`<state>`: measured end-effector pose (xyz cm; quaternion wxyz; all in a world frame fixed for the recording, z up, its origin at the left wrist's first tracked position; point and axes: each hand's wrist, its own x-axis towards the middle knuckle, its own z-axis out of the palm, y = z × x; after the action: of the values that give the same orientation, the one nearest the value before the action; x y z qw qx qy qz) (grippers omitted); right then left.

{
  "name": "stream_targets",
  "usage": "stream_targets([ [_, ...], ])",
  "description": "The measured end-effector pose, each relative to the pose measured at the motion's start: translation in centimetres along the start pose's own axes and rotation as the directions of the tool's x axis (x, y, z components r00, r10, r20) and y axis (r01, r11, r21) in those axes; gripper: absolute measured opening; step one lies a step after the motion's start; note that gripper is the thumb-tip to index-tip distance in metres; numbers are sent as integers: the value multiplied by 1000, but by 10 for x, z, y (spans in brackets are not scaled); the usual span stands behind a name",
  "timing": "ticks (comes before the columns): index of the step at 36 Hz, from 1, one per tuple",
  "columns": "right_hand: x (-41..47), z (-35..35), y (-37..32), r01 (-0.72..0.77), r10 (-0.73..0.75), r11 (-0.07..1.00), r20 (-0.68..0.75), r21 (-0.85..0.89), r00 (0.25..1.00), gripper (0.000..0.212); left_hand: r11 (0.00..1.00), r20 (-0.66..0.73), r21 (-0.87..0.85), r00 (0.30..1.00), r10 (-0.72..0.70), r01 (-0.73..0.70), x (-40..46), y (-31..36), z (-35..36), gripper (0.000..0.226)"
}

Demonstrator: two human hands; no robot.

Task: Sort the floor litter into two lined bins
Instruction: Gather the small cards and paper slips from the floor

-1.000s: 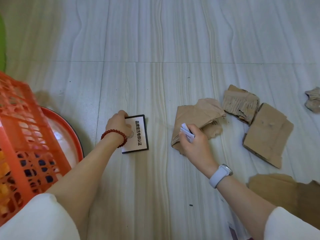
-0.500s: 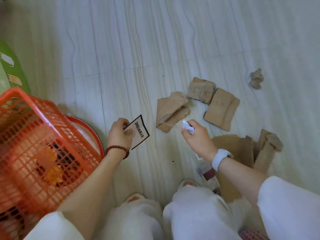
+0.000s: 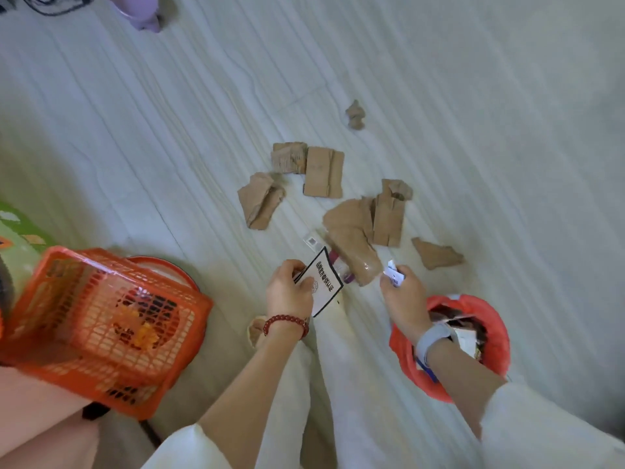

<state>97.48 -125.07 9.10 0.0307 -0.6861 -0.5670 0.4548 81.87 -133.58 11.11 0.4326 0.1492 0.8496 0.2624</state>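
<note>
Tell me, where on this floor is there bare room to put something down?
Bare floor stretches beyond the crumpled scrap, and left of the cardboard pieces toward the orange basket. It is crowded around the cardboard and both hands.

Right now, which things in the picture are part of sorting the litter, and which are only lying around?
Part of the job:
- white card, held in the left hand
- small white scrap, held in the right hand
- torn cardboard pieces on the floor
- red-lined bin

Lying about:
- orange basket
- purple object far off
- green mat
</note>
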Motion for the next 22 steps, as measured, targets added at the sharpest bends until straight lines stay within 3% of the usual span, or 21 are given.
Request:
stream_targets([
  [5,-26,-69,50,-116,133,986,-142,123,981,7,996,137,83,990,33,-45,-46,26,50,21],
  [10,-34,-125,122,-272,305,944,-184,185,935,13,993,246,101,968,41,-68,-86,42,121,25],
  [12,-34,-143,152,-341,373,921,-174,188,911,19,994,299,95,954,30,-61,-101,43,154,26],
  [15,-29,-163,201,-417,455,881,-160,223,876,9,995,351,96,936,-10,-26,-118,34,208,26],
  [18,-15,-171,258,-482,523,827,-83,290,848,22,993,351,110,933,-83,48,-127,13,266,26],
  [22,7,-171,316,-518,543,787,23,335,839,15,985,353,150,927,-131,82,-126,-22,332,27],
])
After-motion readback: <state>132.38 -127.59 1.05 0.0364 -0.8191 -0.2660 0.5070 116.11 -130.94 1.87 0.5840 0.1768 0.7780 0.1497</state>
